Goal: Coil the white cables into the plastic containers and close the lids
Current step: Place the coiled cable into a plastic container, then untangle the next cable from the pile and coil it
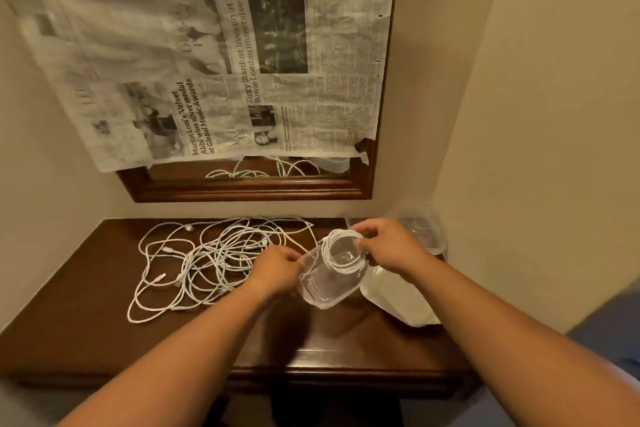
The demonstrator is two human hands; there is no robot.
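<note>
Both forearms reached forward over the dark wooden table. The left hand curled its fingers round the near-left rim of a clear plastic container, holding it tilted with its mouth turned up and away. The right hand pinched a coiled white cable between thumb and fingertips, and the ring of loops sat at the container's mouth, partly inside it.

Just right of the container, a pale translucent lid lay flat on the table, partly hidden under the right wrist. Behind the right hand, in the far right corner, stood a second clear container. To the left, a loose tangle of white cables spread over the tabletop, reaching right up to the left hand.

On the wall above hung a wood-framed mirror, mostly covered by a sheet of newspaper; the bare strip of glass below it reflected the cables. Its headlines read "Ziggy Stardust lives on at David Bowie London immersive" and "Martin Looi's 'Velvet Alibi' wins silver medal at Global Music Awards"
</note>
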